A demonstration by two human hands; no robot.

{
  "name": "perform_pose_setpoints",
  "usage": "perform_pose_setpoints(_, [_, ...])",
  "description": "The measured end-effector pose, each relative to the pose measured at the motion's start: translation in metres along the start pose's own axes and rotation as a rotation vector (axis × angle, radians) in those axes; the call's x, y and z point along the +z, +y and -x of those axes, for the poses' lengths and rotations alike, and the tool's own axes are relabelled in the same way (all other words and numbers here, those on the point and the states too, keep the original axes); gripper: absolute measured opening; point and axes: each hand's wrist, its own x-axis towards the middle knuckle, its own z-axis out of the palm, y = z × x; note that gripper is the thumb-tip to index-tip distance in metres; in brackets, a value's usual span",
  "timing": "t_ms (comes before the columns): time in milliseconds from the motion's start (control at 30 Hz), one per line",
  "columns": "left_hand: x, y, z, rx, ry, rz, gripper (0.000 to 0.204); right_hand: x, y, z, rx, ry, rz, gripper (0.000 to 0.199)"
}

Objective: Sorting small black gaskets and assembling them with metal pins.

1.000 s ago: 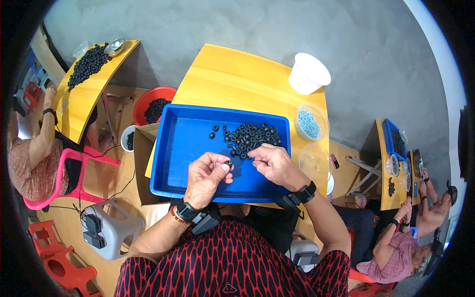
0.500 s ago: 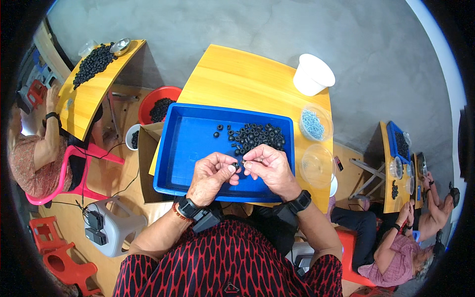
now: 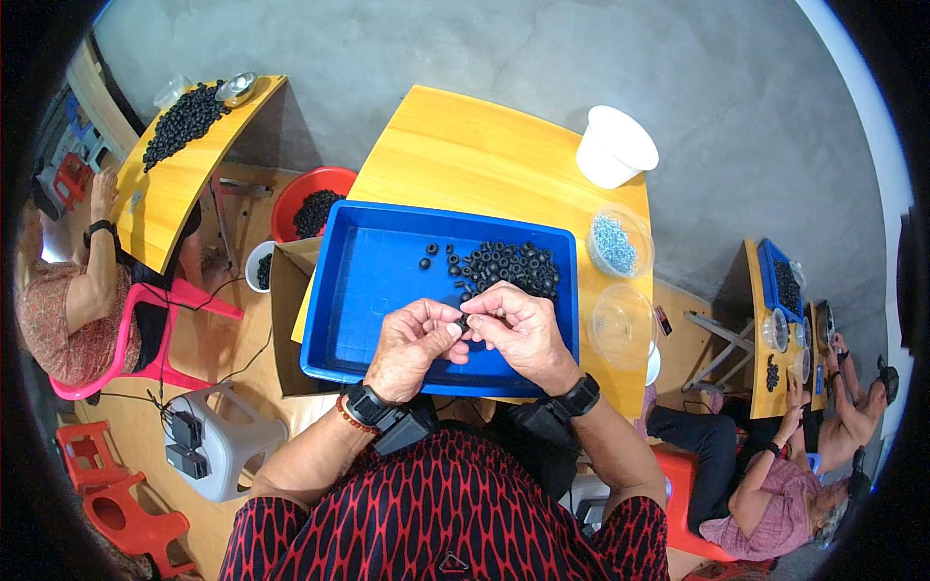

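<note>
Over the near part of a blue tray (image 3: 363, 281), my two hands meet fingertip to fingertip. My left hand (image 3: 417, 344) pinches a small black round part (image 3: 461, 323) between thumb and fingers. Against that same part, my right hand (image 3: 518, 329) presses its closed thumb and fingertips; whether something else is in them is hidden. Beyond my hands, a heap of small black round parts (image 3: 518, 266) lies in the tray's right half, with a few loose ones to its left.
Right of the tray stand a clear bowl of light-blue small pieces (image 3: 612, 244), another clear bowl (image 3: 623, 320) and a white tub (image 3: 616, 147) on the yellow table (image 3: 465, 145). A red basin (image 3: 291, 208) holds black parts at left. People sit at tables on both sides.
My right hand has moved left, so its fingertips now touch the part in my left hand. The left hand stays nearly in place.
</note>
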Motion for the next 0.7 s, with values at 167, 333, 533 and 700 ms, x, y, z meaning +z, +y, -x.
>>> perform_pose_setpoints(167, [-0.001, -0.001, -0.001, -0.006, -0.006, -0.006, 0.015, -0.004, 0.003, 0.001, 0.017, -0.015, -0.057, 0.012])
perform_pose_setpoints(333, [-0.002, -0.001, -0.001, -0.018, -0.013, 0.001, 0.014, -0.004, 0.009, 0.003, 0.018, -0.018, -0.098, 0.013])
perform_pose_setpoints(533, [-0.006, -0.002, -0.001, -0.064, -0.031, 0.035, 0.012, -0.003, 0.008, 0.005, -0.042, -0.033, -0.095, 0.013])
perform_pose_setpoints(700, [-0.009, -0.002, -0.001, -0.08, -0.051, 0.032, 0.01, -0.006, 0.015, 0.005, -0.079, -0.054, -0.069, 0.013])
